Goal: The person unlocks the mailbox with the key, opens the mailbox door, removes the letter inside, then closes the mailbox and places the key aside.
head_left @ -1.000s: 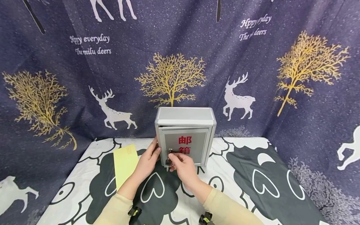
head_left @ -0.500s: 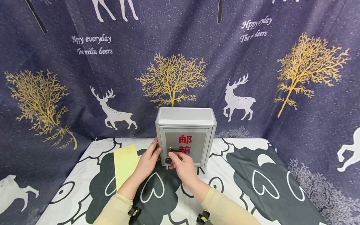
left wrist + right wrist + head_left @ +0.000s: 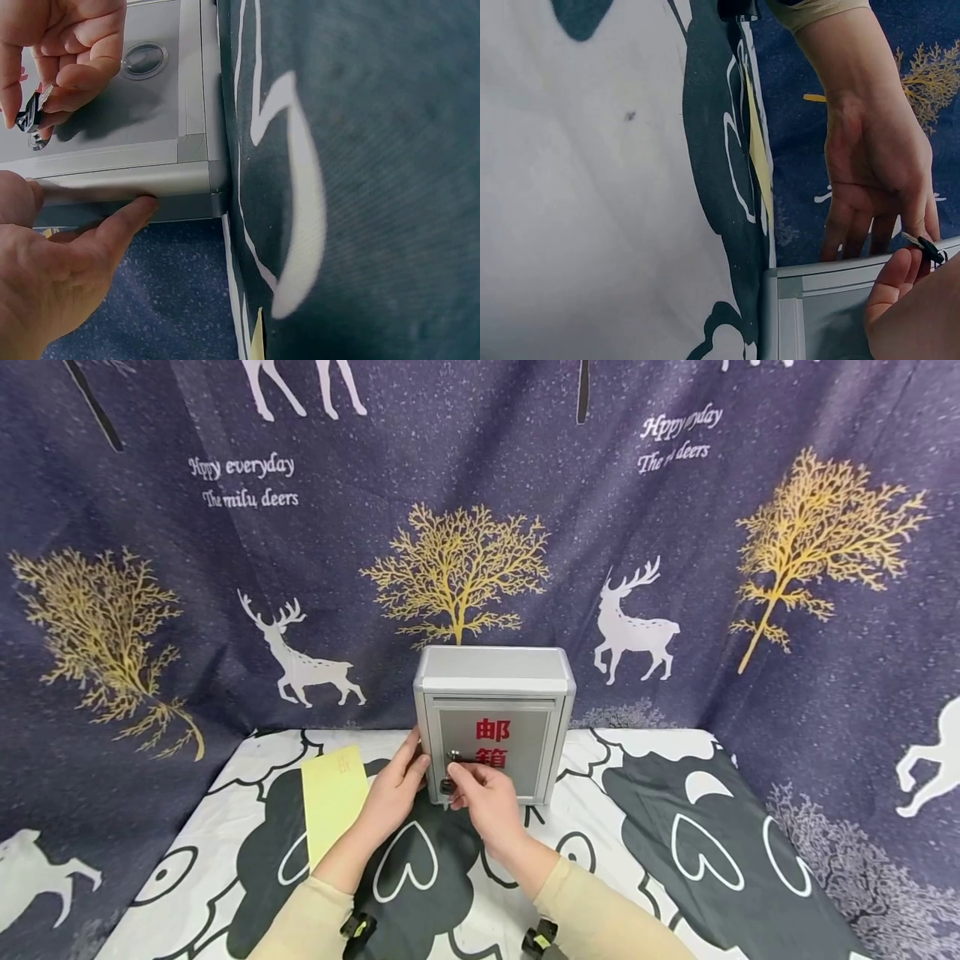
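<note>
A silver metal mailbox [image 3: 495, 670] stands upright at the back of the table, with red characters on its front door [image 3: 528, 739]. The door lies flush in its frame. My right hand [image 3: 491, 802] pinches a key at the door's lock [image 3: 37, 142]. A second, black-headed key [image 3: 30, 116] dangles beside those fingers, its metal blade free. My left hand [image 3: 397, 789] rests along the mailbox's left side, fingers [image 3: 124, 225] extended against the side wall and thumb close to the front edge. The pinched key is mostly hidden by the right fingers.
A yellow envelope [image 3: 330, 797] lies flat on the patterned tablecloth [image 3: 585, 860], left of the mailbox and partly under the left forearm. A dark blue curtain [image 3: 480, 460] with deer and trees hangs right behind the mailbox. A round fitting [image 3: 144, 60] shows low on the door.
The mailbox door, slightly ajar along its top left one second ago, has swung shut into its frame. The right hand has shifted slightly with it; the left hand stays in place.
</note>
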`<state>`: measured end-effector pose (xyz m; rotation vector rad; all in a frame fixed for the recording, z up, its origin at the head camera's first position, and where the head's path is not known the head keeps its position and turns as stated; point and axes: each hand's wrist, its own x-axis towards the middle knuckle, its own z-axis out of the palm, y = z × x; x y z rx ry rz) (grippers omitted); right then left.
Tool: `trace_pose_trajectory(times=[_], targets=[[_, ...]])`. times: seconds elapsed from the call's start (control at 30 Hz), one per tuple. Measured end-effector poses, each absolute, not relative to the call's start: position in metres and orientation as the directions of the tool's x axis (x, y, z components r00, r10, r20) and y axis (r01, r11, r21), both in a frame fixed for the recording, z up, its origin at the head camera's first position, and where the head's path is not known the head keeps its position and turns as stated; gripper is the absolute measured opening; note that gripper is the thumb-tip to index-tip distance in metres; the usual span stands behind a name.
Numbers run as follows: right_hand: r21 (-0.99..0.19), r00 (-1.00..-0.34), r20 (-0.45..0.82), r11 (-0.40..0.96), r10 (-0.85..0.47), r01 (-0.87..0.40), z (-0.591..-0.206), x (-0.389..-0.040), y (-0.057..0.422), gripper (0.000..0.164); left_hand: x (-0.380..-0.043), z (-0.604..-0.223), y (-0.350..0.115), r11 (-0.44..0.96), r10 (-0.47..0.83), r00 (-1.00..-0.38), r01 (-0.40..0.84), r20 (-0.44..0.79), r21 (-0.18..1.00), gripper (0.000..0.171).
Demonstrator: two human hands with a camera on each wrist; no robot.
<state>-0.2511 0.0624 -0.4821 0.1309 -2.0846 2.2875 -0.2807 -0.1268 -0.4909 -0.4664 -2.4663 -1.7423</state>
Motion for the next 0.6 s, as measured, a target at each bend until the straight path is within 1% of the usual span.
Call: trace_pose_trajectory(times=[0.3, 0.47, 0.6], targets=[[-0.991, -0.997, 0.076, -0.112, -0.021, -0.073, -0.4794, -0.2525, 0.062, 0.036, -0.2813, -0.4915, -0.1273, 0.3, 0.197, -0.951, 0.289, 0.237, 0.909, 0.067], [-0.993, -0.997, 0.067, -0.102, -0.022, -0.065, -0.4769, -0.2522, 0.0629, 0.035, -0.2815, -0.4911, -0.127, 0.303, 0.193, -0.95, 0.294, 0.244, 0.907, 0.066], [-0.994, -0.998, 0.058, -0.093, -0.023, -0.055, -0.4759, -0.2526, 0.0639, 0.037, -0.2813, -0.4918, -0.1274, 0.304, 0.193, -0.95, 0.295, 0.245, 0.906, 0.066]])
